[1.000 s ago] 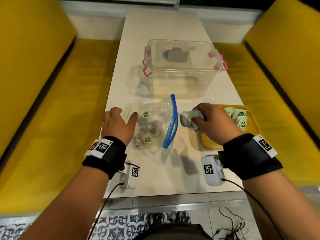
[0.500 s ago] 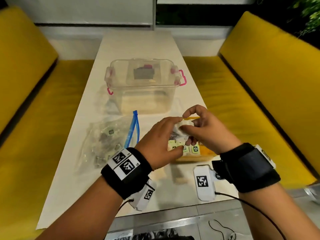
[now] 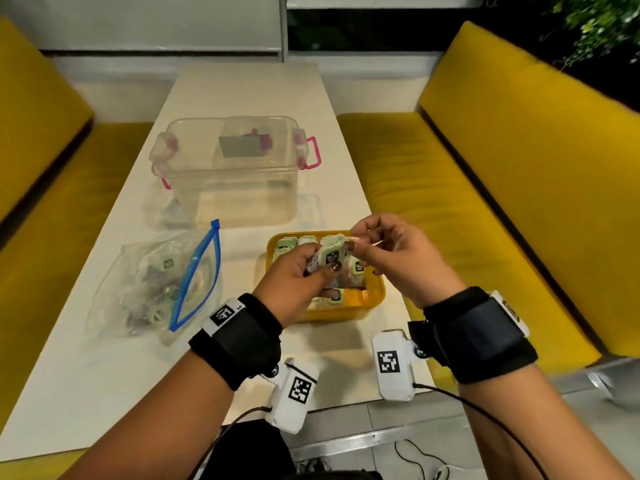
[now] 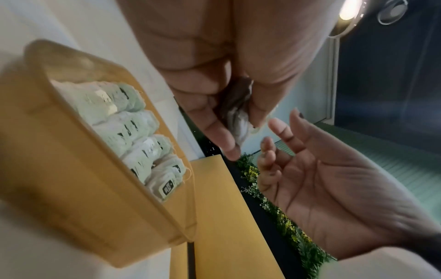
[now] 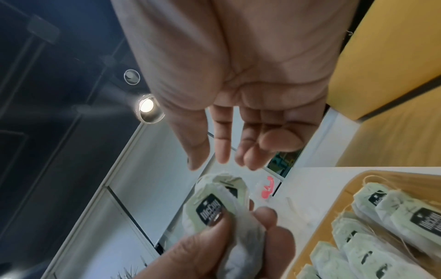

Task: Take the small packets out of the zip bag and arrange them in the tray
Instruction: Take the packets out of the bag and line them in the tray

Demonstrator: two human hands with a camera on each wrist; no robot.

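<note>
Nearest, the left hand (image 3: 298, 277) is raised over the yellow tray (image 3: 375, 299) with a small bunch of packets (image 3: 330, 259) pinched between thumb and fingers (image 5: 216, 225); the right-wrist view shows at least two tea-bag packets in that grip, green labels outward. Just beside it the right hand (image 3: 391, 252) has its fingers (image 5: 223, 143) spread and slack. From the head view its thumb and forefinger look to be meeting at the top edge of the bunch, but both wrist views show a gap, so I judge it holds nothing firmly yet.

The step in hand seems to be splitting off one packet from the bunch so it can be laid down. The next move calls for the right hand to nip a single packet by its corner and set it in the tray's bare near part, in line with the rows of packets already standing along the far side.

Left of the tray on the table (image 3: 104, 375) lies the zip bag (image 3: 152, 289), its blue mouth open and more packets inside, so the job is partway through. Farther back stands a clear box (image 3: 232, 174) with pink clips.
</note>
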